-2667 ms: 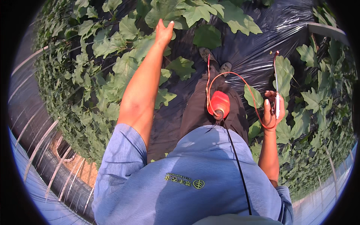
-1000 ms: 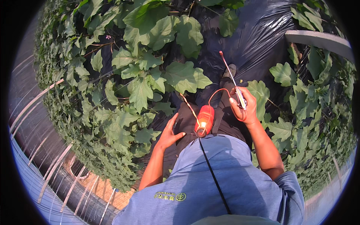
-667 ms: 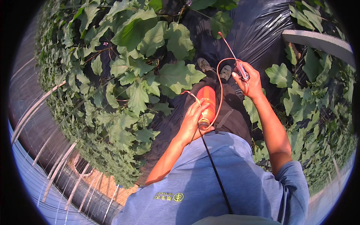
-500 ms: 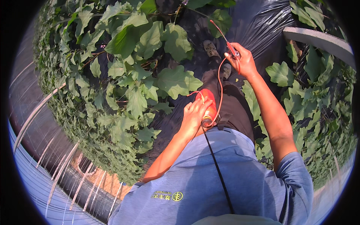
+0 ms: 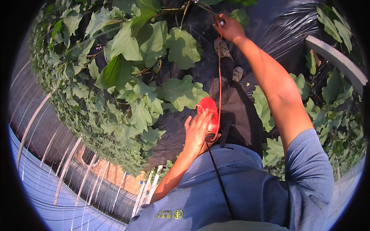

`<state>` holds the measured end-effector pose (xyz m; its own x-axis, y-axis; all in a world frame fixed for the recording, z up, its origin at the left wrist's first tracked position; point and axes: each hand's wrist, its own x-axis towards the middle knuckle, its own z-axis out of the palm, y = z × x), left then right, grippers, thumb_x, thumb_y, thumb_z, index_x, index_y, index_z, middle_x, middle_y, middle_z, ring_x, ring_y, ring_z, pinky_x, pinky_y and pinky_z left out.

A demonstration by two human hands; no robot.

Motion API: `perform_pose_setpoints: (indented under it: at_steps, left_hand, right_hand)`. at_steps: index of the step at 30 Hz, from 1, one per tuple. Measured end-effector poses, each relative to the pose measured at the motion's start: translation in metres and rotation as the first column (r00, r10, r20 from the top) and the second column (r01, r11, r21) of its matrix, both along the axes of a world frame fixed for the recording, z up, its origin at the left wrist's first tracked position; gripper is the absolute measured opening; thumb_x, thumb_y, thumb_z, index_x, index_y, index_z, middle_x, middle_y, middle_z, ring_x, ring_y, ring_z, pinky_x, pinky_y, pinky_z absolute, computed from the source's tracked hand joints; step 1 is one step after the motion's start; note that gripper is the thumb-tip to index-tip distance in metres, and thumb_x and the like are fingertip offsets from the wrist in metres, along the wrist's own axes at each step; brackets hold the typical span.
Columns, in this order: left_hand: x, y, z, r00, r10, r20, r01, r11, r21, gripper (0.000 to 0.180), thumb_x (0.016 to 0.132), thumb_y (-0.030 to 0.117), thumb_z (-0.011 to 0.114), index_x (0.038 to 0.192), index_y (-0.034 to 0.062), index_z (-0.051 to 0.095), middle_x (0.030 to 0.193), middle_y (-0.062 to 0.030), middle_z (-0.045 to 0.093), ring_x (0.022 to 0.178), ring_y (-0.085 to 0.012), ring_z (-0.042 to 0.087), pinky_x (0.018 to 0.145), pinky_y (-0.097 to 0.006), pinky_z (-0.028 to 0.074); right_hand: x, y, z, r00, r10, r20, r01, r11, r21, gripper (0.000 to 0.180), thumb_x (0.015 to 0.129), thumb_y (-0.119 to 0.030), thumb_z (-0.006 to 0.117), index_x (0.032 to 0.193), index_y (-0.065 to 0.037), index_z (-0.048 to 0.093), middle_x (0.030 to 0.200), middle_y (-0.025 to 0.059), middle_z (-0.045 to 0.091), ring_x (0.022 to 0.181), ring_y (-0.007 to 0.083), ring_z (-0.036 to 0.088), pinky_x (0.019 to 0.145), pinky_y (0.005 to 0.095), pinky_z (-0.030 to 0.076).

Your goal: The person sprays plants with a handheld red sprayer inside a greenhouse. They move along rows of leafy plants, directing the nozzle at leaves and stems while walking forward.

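My left hand (image 5: 197,130) is wrapped round a red bottle (image 5: 207,104) with a dark neck, held in front of my waist. A thin red tube (image 5: 220,84) runs from the bottle's neck up to my right hand (image 5: 232,29). That hand is closed on the handle of a thin spray wand (image 5: 211,12), its arm stretched far forward. The wand slants up and left toward a stem at the top edge, beside a small purple flower (image 5: 195,1). My fingers hide most of the handle.
Leafy plants (image 5: 127,42) with broad lobed leaves crowd the left, more plants (image 5: 331,107) the right. Black plastic film (image 5: 269,34) covers the ground. A curved grey edge (image 5: 339,57) juts in at right. Curved poles (image 5: 69,169) stand far left. A black cord (image 5: 220,177) crosses my shirt.
My right hand has moved forward and left with the wand, bringing its tip to the stem at the top edge. The red tube has pulled straighter. My left hand still holds the bottle.
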<state>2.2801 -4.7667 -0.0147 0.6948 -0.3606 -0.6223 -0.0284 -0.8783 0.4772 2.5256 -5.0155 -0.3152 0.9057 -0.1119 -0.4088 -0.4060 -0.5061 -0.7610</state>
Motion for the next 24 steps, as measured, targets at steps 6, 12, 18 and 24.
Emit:
perform_pose_setpoints:
  at_steps: [6,12,18,24]
  left_hand:
    - [0.019,-0.013,0.010,0.996,0.088,-0.023,-0.088,0.996,-0.014,0.088,0.079,0.046,0.095,0.153,0.0106,0.063,0.166,-0.0151,0.058,0.149,-0.0345,0.056,0.128,-0.054,0.028]
    - [0.072,-0.046,0.022,0.988,0.087,0.127,-0.068,0.986,-0.149,0.086,0.080,0.045,0.095,0.152,0.0101,0.064,0.162,-0.0161,0.061,0.148,-0.0377,0.056,0.128,-0.054,0.030]
    - [0.120,-0.099,0.026,0.984,0.007,0.176,0.030,0.978,-0.206,0.090,0.080,0.047,0.097,0.154,0.0125,0.062,0.157,-0.0192,0.064,0.152,-0.0388,0.054,0.129,-0.058,0.028]
    - [0.174,-0.170,0.030,0.970,-0.193,0.146,0.212,0.968,-0.131,0.071,0.091,0.040,0.082,0.152,0.0088,0.064,0.154,-0.0231,0.064,0.146,-0.0398,0.057,0.128,-0.055,0.034]
  right_hand:
    - [0.011,-0.021,0.012,0.997,0.077,-0.021,-0.077,0.996,-0.037,0.051,0.091,-0.042,0.082,0.135,-0.016,0.077,0.112,0.0176,0.082,0.109,0.0412,0.077,0.093,0.0488,0.061]
    - [-0.031,-0.076,0.081,0.978,0.196,0.066,-0.197,0.980,-0.003,0.049,0.089,-0.026,0.087,0.131,-0.006,0.074,0.109,0.0200,0.079,0.103,0.0431,0.076,0.089,0.0470,0.061]
    - [-0.075,-0.143,0.134,0.992,0.055,0.116,-0.039,0.990,-0.138,0.037,0.090,-0.020,0.088,0.122,-0.006,0.075,0.109,0.0166,0.078,0.103,0.0408,0.075,0.094,0.0471,0.060]
    - [-0.078,-0.229,0.157,0.936,-0.310,0.166,0.303,0.951,0.063,0.038,0.093,-0.015,0.087,0.126,-0.003,0.075,0.105,0.0164,0.076,0.096,0.0351,0.078,0.089,0.0411,0.061]
